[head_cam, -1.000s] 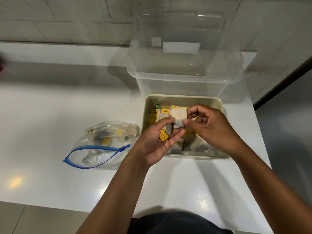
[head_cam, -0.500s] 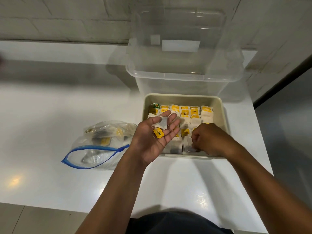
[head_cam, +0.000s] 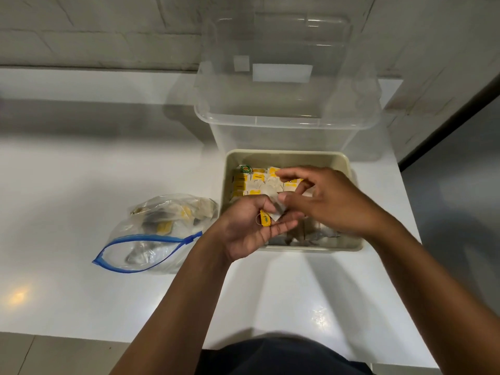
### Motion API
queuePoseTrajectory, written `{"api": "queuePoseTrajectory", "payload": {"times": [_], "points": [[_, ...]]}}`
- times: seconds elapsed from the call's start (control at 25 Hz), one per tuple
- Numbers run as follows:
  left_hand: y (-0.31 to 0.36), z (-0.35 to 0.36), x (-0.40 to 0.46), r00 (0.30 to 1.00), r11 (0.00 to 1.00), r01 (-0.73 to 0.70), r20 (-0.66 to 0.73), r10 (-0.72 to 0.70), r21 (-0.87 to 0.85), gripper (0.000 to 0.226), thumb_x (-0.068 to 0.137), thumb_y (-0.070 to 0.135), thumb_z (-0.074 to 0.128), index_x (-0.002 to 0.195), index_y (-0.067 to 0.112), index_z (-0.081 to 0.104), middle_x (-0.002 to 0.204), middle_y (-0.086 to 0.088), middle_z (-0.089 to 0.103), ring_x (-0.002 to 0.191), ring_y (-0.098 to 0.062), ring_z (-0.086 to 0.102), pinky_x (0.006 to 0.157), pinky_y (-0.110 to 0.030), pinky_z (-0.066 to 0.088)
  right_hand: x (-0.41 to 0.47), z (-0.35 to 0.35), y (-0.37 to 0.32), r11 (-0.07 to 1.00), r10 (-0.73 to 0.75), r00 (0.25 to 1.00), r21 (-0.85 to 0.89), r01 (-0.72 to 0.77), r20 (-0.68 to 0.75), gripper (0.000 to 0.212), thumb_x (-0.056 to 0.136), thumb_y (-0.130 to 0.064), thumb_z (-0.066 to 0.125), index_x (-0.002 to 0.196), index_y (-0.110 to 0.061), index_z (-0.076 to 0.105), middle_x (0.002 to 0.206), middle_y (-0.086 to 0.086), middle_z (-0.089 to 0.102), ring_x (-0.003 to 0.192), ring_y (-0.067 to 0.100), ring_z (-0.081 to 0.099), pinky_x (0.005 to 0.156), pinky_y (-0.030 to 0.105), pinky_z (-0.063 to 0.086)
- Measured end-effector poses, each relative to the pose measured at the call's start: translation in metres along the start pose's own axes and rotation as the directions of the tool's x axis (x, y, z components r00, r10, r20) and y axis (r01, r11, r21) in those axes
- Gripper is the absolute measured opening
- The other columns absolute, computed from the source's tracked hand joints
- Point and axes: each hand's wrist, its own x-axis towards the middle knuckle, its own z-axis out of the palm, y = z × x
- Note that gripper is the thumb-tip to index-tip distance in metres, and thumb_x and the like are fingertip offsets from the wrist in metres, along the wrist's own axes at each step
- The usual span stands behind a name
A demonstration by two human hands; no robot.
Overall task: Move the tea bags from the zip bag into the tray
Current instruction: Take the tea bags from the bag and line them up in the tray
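We see the left hand (head_cam: 251, 226) turned palm up over the near left corner of the beige tray (head_cam: 286, 156), cradling a tea bag (head_cam: 276, 209) with a yellow tag (head_cam: 265, 219) on its loosely curled fingers. The tag bears a small logo, too blurred to read. The right hand (head_cam: 332, 201) hovers just at three o'clock of it, thumb and fingers meeting the paper of that same tea bag; motion blur keeps us from telling whether they pinch it.

Inside the tray, rows of tea bags (head_cam: 257, 182) with yellow tags stand packed; one green tag (head_cam: 245, 168) sits at the far left corner, its writing illegible.

At nine o'clock of the tray, the zip bag (head_cam: 151, 234) lies open on the white table (head_cam: 81, 180), more tea bags within. At twelve o'clock stands a clear plastic bin (head_cam: 286, 115), with blank white labels.
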Motion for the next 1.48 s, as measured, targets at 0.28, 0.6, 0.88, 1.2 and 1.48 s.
{"api": "queuePoseTrajectory", "payload": {"times": [0.28, 0.6, 0.88, 1.2, 1.48], "points": [[-0.003, 0.008, 0.006, 1.0, 0.969, 0.004, 0.011, -0.007, 0.248, 0.03, 0.092, -0.015, 0.043, 0.104, 0.002, 0.065, 0.115, -0.019, 0.07, 0.11, -0.036, 0.068, 0.095, -0.037, 0.055, -0.004, -0.007, 0.016, 0.997, 0.023, 0.985, -0.069, -0.035, -0.169, 0.007, 0.081, -0.025, 0.074, 0.081, -0.026, 0.067, 0.077, -0.016, 0.064, 0.066, 0.003, 0.056, 0.062, 0.011, 0.042], [0.001, -0.006, 0.01, 0.989, 0.803, -0.086, -0.047, 0.14, 0.589, 0.028, 0.091, -0.005, 0.063, 0.118, 0.006, 0.063, 0.113, -0.015, 0.069, 0.103, -0.026, 0.072, 0.09, -0.033, 0.058, -0.015, -0.015, 0.039, 0.841, 0.404, 0.896, -0.461, -0.285, 0.184, 0.013, 0.082, -0.011, 0.066, 0.08, -0.024, 0.068, 0.063, -0.005, 0.064, 0.056, 0.009, 0.061, 0.058, 0.023, 0.051], [-0.006, 0.013, 0.029, 0.979, 0.563, -0.111, -0.008, 0.205, 0.819, 0.033, 0.091, -0.01, 0.05, 0.118, 0.008, 0.057, 0.109, -0.009, 0.065, 0.089, -0.025, 0.072, 0.084, -0.039, 0.061, 0.008, 0.013, 0.054, 0.768, 0.459, 0.867, -0.578, -0.277, 0.193, 0.01, 0.083, -0.002, 0.066, 0.092, -0.007, 0.066, 0.069, 0.008, 0.064, 0.053, 0.019, 0.059, 0.044, 0.021, 0.043], [-0.027, 0.036, 0.044, 0.933, 0.054, -0.049, 0.026, 0.36, 0.997, 0.025, 0.082, 0.019, 0.069, 0.106, 0.025, 0.071, 0.099, 0.001, 0.075, 0.096, -0.021, 0.069, 0.082, -0.033, 0.056, -0.006, -0.035, 0.041, 0.766, 0.32, 0.934, -0.537, -0.354, -0.16, 0.024, 0.086, -0.014, 0.063, 0.107, -0.023, 0.069, 0.107, 0.011, 0.066, 0.096, 0.03, 0.061, 0.075, 0.026, 0.042], [-0.013, 0.018, -0.031, 0.738, -0.144, 0.03, 0.076, 0.67, 0.989, 0.02, 0.093, 0.035, 0.056, 0.108, 0.029, 0.068, 0.103, 0.0, 0.073, 0.097, -0.024, 0.065, 0.076, -0.034, 0.052, -0.026, -0.008, -0.046, 0.98, 0.049, 0.994, -0.188, -0.066, -0.098, 0.015, 0.089, -0.024, 0.068, 0.098, -0.035, 0.071, 0.072, -0.022, 0.067, 0.058, 0.003, 0.063, 0.063, 0.015, 0.044]]}}
